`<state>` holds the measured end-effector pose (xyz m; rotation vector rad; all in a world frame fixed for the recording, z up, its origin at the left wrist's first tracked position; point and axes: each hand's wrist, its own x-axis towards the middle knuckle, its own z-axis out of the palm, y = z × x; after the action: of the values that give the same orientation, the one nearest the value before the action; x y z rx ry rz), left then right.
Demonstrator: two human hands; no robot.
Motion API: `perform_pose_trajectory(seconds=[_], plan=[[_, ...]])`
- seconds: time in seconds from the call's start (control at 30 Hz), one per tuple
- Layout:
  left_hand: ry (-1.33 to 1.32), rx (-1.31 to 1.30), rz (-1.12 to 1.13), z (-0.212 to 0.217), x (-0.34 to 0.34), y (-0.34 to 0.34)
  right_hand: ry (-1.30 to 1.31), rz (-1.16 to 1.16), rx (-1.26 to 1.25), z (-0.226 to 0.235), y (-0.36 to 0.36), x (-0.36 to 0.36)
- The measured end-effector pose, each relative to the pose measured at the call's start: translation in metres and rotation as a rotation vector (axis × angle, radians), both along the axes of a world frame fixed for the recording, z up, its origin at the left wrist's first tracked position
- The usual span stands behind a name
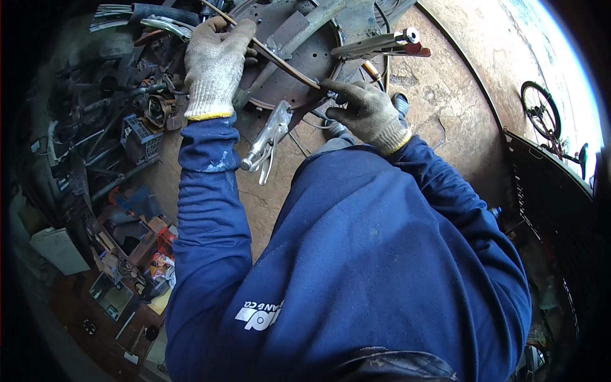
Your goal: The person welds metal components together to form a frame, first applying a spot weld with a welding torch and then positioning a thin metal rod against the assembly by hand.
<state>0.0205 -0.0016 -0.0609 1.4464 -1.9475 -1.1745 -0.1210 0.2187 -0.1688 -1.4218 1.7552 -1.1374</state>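
Both my hands wear pale knit work gloves with yellow cuffs. My left hand (pixel 219 63) is closed round a thin bent metal rod (pixel 284 64), near its upper part. The rod slants down across a dark round metal plate (pixel 316 56) with small holes. At its lower end my right hand (pixel 370 113) has index finger and thumb stretched apart, the index fingertip touching the rod. Locking pliers (pixel 270 141) are clamped on the plate's near edge, between my hands. A second pair of locking pliers (pixel 375 44) sits at the plate's right side.
Scrap metal and bars pile up at the left, with a plastic crate (pixel 141 137) among them. Wire ends stick out of a dark tube (pixel 165 14) at upper left. A bicycle (pixel 542 113) stands far right, beyond a dark panel (pixel 550 181). Stained concrete floor (pixel 445 95) lies below.
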Motion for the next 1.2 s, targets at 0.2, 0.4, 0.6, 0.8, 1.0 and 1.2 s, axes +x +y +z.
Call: perform_pose_trajectory(seconds=[0.2, 0.4, 0.6, 0.8, 1.0, 1.2], plan=[[-0.059, -0.092, -0.039, -0.002, 0.006, -0.002, -0.158, -0.103, -0.039, -0.006, -0.005, 0.016], [-0.055, -0.085, -0.067, -0.004, 0.012, -0.006, 0.038, -0.129, 0.051, -0.004, -0.021, 0.026], [-0.005, -0.047, -0.050, -0.001, 0.011, -0.001, -0.079, -0.241, 0.050, 0.005, -0.025, 0.021], [-0.124, -0.162, -0.080, 0.005, 0.010, 0.000, 0.025, -0.228, 0.016, -0.012, -0.004, 0.015], [0.027, -0.090, -0.091, -0.011, 0.011, -0.007, 0.020, -0.298, 0.001, -0.016, 0.005, 0.016], [0.017, -0.110, -0.098, -0.012, 0.011, -0.006, 0.324, -0.265, -0.196, -0.013, -0.021, 0.015]])
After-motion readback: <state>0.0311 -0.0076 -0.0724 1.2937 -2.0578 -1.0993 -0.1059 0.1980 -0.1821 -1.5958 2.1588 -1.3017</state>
